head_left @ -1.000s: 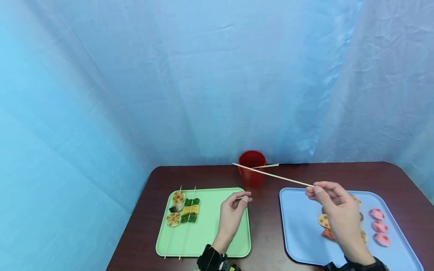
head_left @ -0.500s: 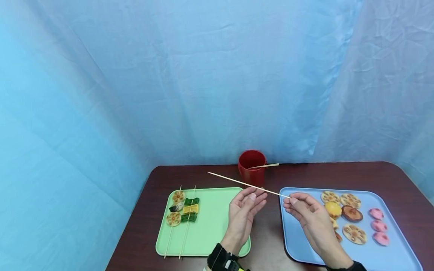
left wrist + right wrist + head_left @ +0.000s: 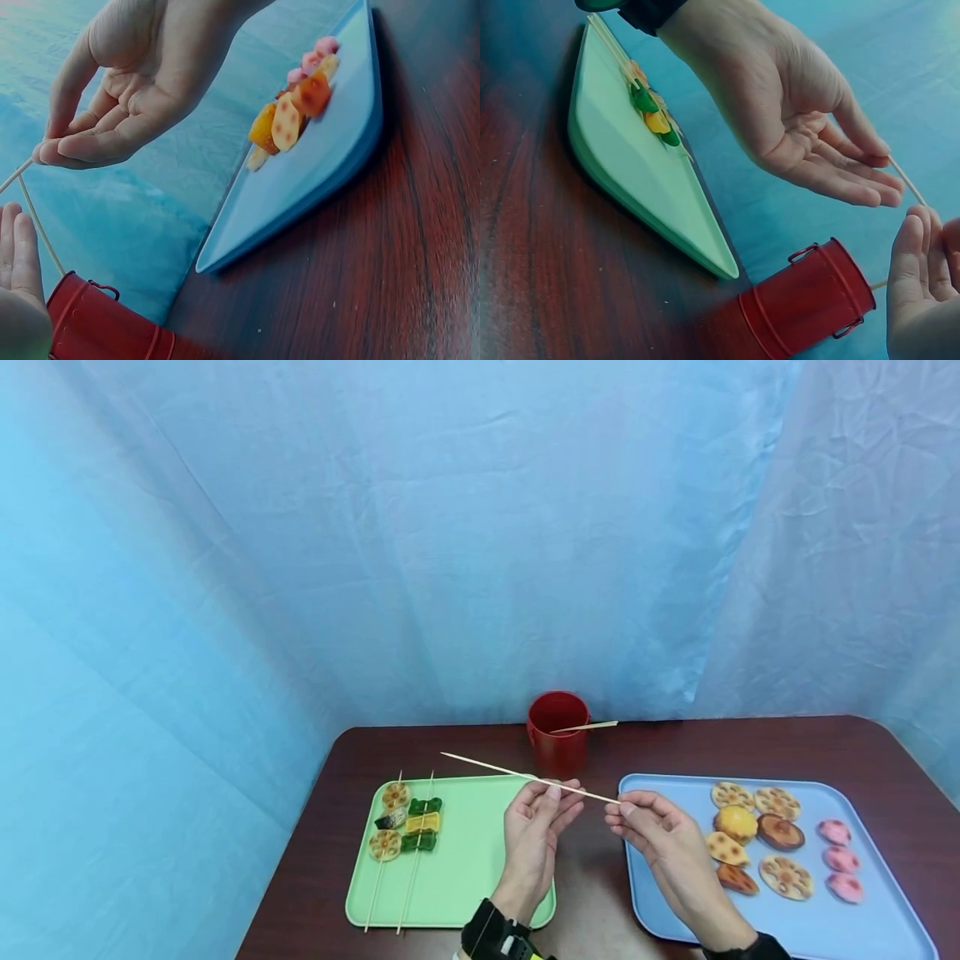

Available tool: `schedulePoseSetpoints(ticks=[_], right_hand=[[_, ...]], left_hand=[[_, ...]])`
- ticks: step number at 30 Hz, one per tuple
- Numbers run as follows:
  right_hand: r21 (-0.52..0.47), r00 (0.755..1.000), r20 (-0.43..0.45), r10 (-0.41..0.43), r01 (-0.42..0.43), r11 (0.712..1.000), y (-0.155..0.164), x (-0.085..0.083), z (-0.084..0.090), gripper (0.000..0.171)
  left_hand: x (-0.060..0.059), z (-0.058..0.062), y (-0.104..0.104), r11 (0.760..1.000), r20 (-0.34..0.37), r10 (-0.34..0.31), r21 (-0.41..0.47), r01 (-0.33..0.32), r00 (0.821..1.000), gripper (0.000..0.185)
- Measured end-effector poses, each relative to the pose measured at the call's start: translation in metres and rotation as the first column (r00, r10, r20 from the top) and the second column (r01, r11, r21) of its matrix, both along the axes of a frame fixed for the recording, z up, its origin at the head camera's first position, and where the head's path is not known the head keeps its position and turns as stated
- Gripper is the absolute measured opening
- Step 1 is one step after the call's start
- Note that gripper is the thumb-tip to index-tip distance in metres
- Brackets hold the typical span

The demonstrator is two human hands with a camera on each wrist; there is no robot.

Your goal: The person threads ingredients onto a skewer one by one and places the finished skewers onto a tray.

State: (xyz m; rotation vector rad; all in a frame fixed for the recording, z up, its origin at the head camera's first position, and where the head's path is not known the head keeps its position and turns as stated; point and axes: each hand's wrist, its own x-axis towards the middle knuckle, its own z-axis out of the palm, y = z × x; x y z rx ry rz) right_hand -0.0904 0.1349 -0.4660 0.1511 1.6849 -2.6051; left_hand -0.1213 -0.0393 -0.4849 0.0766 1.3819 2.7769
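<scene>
The right hand (image 3: 660,835) pinches one end of a bare skewer (image 3: 525,776) between thumb and fingertips, above the gap between the two trays. The skewer runs up and to the left from that pinch, over the near corner of the green tray (image 3: 465,877) and in front of the red cup (image 3: 557,742). The left hand (image 3: 536,827) is raised palm-up under the skewer's middle, fingers nearly straight and together; the thumb lies against the skewer, but whether it actually pinches it cannot be told. In the right wrist view the left hand (image 3: 795,127) shows the same flat, extended fingers with the skewer (image 3: 907,181) passing at the thumb tip. In the left wrist view the right hand (image 3: 127,97) has its fingertips closed together on the skewer (image 3: 15,176). The green tray carries two loaded skewers (image 3: 405,827) lying side by side at its left part. The blue tray (image 3: 660,910) sits to the right with loose food pieces (image 3: 757,843) spread over its far and right areas. Another skewer (image 3: 588,727) rests in the red cup, its tip leaning out to the right. All items stand on a dark wooden table (image 3: 315,893).
</scene>
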Motion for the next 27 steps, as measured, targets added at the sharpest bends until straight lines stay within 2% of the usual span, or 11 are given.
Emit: schedulePoseSetpoints(ticks=[6,11,14,17,18,20,21,23,25,27], right_hand=[[0.041,0.998,0.059,0.004,-0.006,0.999,0.001,0.001,-0.002,0.021],[0.073,0.999,0.046,-0.012,0.008,0.997,0.017,-0.002,-0.003,0.017],[0.138,0.999,0.028,-0.023,0.019,0.99,0.03,-0.002,-0.004,0.021],[0.249,0.999,0.026,-0.042,0.034,0.968,0.041,-0.003,-0.005,0.029],[0.304,0.998,0.032,-0.047,0.035,0.952,0.045,-0.003,-0.004,0.034],[0.44,0.997,0.057,-0.055,0.024,0.898,0.054,-0.004,-0.003,0.04],[0.507,0.996,0.068,-0.056,0.014,0.862,0.058,-0.004,-0.002,0.043],[0.636,0.995,0.082,-0.051,-0.013,0.772,0.069,-0.004,0.001,0.048],[0.718,0.996,0.085,-0.025,-0.044,0.694,0.082,-0.004,0.003,0.049],[0.764,0.998,0.057,0.009,-0.049,0.643,0.094,-0.004,0.005,0.047]], left_hand=[[-0.001,-0.003,-0.004,1.0,-0.053,0.016,-0.025,-0.017,0.998,0.02],[-0.001,-0.007,-0.012,0.998,-0.061,0.022,-0.053,-0.025,0.998,0.022],[-0.001,-0.009,-0.018,0.993,-0.072,0.018,-0.118,-0.027,0.997,0.029],[0.0,-0.011,-0.024,0.978,-0.081,0.006,-0.209,-0.023,0.997,0.028],[0.0,-0.011,-0.026,0.97,-0.087,0.003,-0.241,-0.024,0.996,0.027],[-0.001,-0.012,-0.03,0.955,-0.096,-0.007,-0.296,-0.021,0.995,0.024],[-0.001,-0.013,-0.032,0.948,-0.102,-0.011,-0.319,-0.022,0.995,0.023],[-0.001,-0.014,-0.035,0.934,-0.117,-0.016,-0.357,-0.027,0.993,0.023],[-0.001,-0.016,-0.038,0.925,-0.13,-0.022,-0.379,-0.03,0.991,0.022],[-0.001,-0.018,-0.041,0.914,-0.138,-0.026,-0.404,-0.032,0.99,0.022]])
